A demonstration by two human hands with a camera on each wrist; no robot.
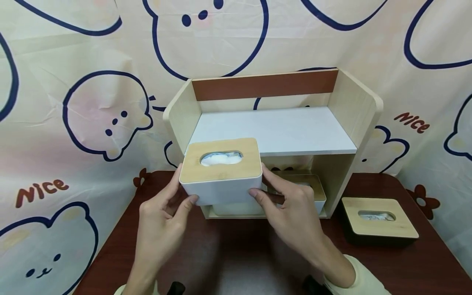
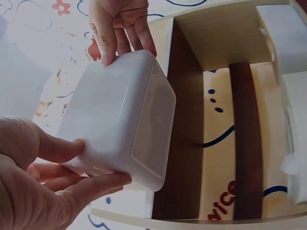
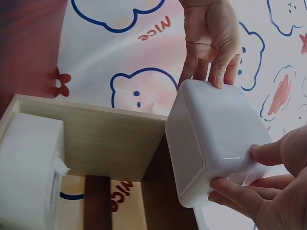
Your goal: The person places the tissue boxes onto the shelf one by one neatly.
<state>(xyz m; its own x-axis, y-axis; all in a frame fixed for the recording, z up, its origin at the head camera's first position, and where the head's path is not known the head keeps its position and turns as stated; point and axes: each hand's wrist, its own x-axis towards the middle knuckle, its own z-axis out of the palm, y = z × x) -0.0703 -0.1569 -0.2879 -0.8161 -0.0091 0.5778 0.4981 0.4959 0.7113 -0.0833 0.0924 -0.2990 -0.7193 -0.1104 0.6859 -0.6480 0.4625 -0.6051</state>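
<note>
So here's where I've got things: both hands are on the white tissue box (image 1: 221,174) with the bamboo lid, holding it up in the air just in front of the wooden desk shelf (image 1: 363,110). My left hand (image 1: 162,217) has the box's left end, thumb on the near face and fingers wrapped underneath; the left wrist cam shows that grip nicely, fingers curled against the smooth white bottom (image 2: 117,120). My right hand (image 1: 291,213) clamps the right end the same way, thumb in front, fingertips tucked under. So neither hand is free, both are closed on the box.

The bit that matters: the box's long axis runs left to right, parallel to the front edge of the shelf, and it sits level with the white upper shelf board (image 1: 273,129), right at its near left corner. The board lies just beyond the box, on the far side from my hands. Both hands look about equally close to it, one on each end.

Other stuff: a second white tissue box (image 1: 311,190) sits in the lower compartment, and a black tissue box (image 1: 380,221) with a bamboo lid sits on the table (image 1: 228,254) to the right, well apart from the hands.
</note>
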